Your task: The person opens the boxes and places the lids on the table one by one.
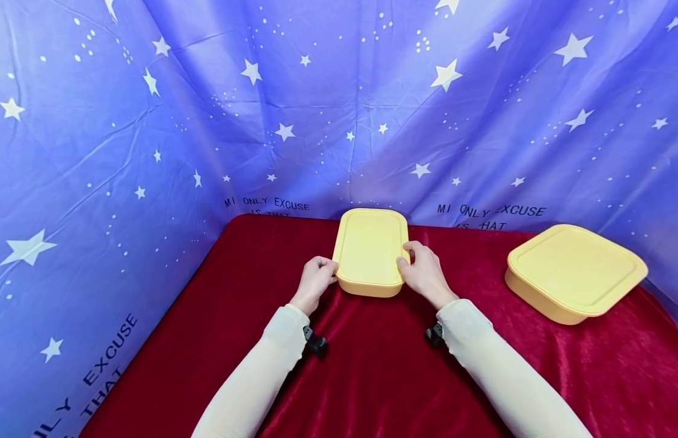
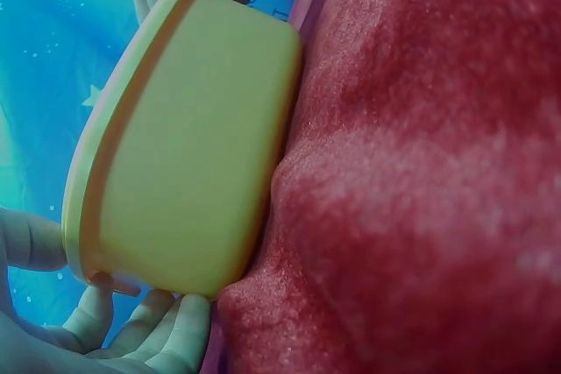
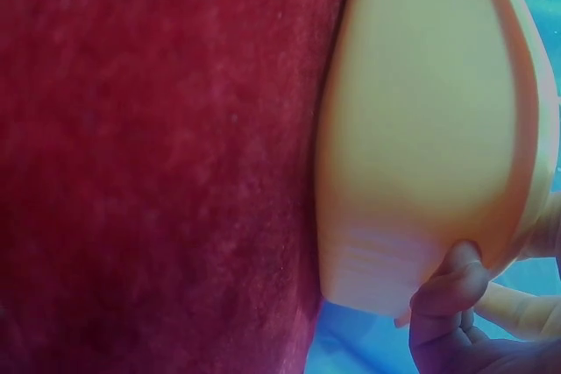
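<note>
A small yellow lidded food container (image 1: 371,249) rests on the red cloth near its far edge, its lid on. My left hand (image 1: 317,281) grips its near left corner; in the left wrist view the thumb (image 2: 35,241) lies at the lid's rim and the fingers (image 2: 182,335) touch the side wall. On the right side, my right hand (image 1: 423,271) pinches the rim. Under the rim, one fingertip (image 3: 465,260) of that hand presses the container's wall in the right wrist view.
A larger yellow lidded container (image 1: 576,271) stands at the right of the table. The red velvet cloth (image 1: 366,371) covers the table. A blue curtain (image 1: 339,103) with white stars hangs behind and along the left.
</note>
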Demonstrator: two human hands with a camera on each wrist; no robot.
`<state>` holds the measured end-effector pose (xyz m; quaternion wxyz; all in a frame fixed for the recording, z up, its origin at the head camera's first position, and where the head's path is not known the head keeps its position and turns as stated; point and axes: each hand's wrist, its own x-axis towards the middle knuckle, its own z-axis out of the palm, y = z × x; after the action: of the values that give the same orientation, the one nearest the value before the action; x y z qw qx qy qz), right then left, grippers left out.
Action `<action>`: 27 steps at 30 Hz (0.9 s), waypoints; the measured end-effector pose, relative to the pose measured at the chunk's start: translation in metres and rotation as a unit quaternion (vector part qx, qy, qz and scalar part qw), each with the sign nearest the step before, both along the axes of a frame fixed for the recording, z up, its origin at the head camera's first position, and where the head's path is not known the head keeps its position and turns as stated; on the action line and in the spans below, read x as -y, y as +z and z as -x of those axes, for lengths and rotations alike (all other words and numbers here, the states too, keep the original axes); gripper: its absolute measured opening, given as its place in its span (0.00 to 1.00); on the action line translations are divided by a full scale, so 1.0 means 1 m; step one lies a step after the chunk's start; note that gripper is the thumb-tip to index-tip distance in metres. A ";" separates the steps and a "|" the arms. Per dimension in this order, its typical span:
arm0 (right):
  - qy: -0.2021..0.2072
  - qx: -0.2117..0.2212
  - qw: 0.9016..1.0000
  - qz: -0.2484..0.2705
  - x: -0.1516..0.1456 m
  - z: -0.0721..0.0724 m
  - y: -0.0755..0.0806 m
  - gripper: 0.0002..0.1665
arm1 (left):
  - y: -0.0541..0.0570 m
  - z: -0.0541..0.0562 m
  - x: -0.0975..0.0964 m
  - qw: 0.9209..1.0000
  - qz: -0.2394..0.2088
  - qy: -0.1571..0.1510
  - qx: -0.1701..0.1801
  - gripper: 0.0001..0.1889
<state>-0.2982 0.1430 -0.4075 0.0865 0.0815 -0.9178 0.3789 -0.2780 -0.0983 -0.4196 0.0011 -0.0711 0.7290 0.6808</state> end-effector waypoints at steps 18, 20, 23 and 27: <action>0.000 -0.007 1.000 0.005 0.008 0.002 -0.002 0.25 | -0.002 0.000 0.007 1.000 0.001 0.007 -0.001 0.08; -0.002 -0.008 1.000 0.008 0.009 0.002 -0.001 0.25 | -0.002 0.000 0.007 1.000 -0.001 0.007 -0.001 0.07; 0.000 -0.010 1.000 0.010 0.010 0.002 0.000 0.25 | -0.002 0.000 0.008 1.000 -0.002 0.009 -0.003 0.07; 0.002 -0.009 1.000 0.010 0.012 0.001 0.001 0.25 | -0.003 -0.001 0.009 1.000 -0.003 0.014 -0.006 0.07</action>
<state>-0.2995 0.1312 -0.4068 0.0944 0.0857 -0.9130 0.3875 -0.2771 -0.1071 -0.4223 -0.0122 -0.0772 0.7257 0.6836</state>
